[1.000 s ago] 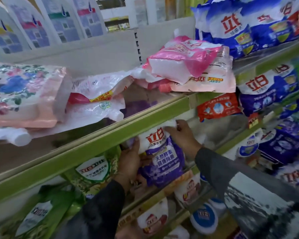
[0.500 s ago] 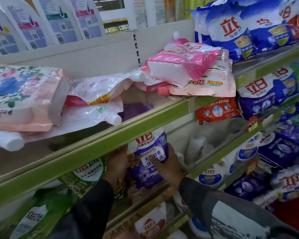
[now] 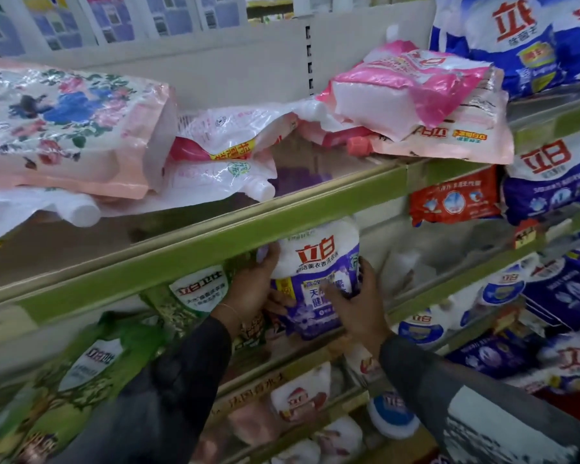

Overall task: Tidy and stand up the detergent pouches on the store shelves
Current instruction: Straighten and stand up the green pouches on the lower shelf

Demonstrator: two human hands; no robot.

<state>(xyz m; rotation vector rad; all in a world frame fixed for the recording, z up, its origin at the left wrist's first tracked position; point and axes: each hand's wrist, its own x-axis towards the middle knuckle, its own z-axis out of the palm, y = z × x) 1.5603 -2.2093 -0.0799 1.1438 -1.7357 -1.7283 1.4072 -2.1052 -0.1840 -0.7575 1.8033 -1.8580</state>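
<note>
A purple and white detergent pouch [image 3: 317,259] stands upright on the second shelf, its top just under the green shelf rail [image 3: 195,249]. My left hand [image 3: 253,289] grips its left side near the top. My right hand [image 3: 360,303] presses against its right side and lower front. Green pouches [image 3: 195,296] stand to its left. On the shelf above, pink and white pouches [image 3: 221,155] and a floral pouch [image 3: 64,125] lie flat in loose piles.
Blue and white detergent bags [image 3: 549,182] fill the shelves at the right. An orange-red pack [image 3: 454,199] lies behind the rail at the right. Lower shelves hold white pouches [image 3: 298,396] and blue-capped ones [image 3: 392,410]. Green bags [image 3: 81,380] crowd the lower left.
The purple pouch has been turned more upright and set back under the rail. My right hand slid from its top down to its right side; my left hand rose toward its top.
</note>
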